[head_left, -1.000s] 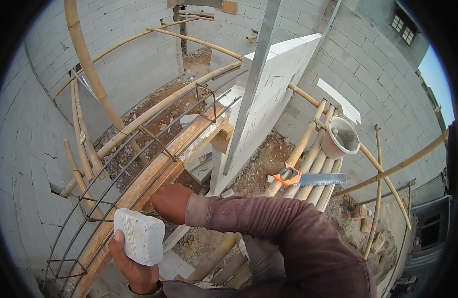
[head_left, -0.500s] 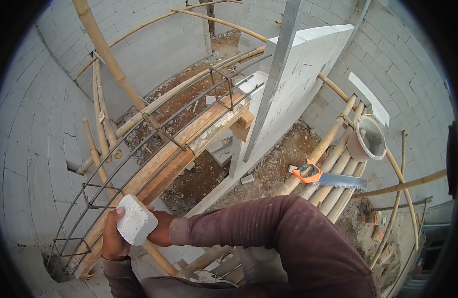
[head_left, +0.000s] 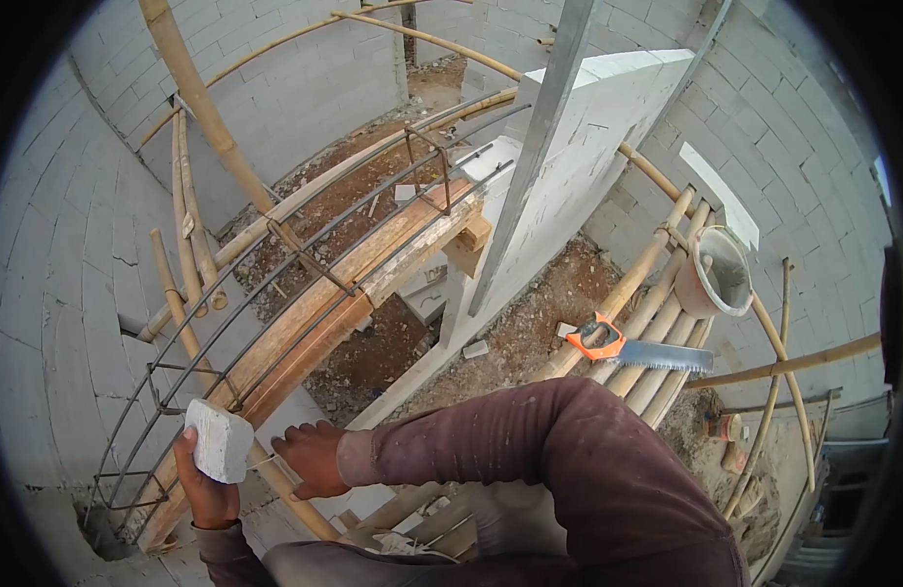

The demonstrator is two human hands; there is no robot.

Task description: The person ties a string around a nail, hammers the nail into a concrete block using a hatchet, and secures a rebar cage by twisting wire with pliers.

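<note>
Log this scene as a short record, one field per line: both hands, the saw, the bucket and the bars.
Left hand: holding a white block
Right hand: beside the white block, to its right; whether it grips anything is unclear
Saw: orange-handled, lying across bamboo poles
Bucket: near the far end of the bamboo poles, beyond the saw
Metal bars: joined in a curved frame along wooden boards
</note>
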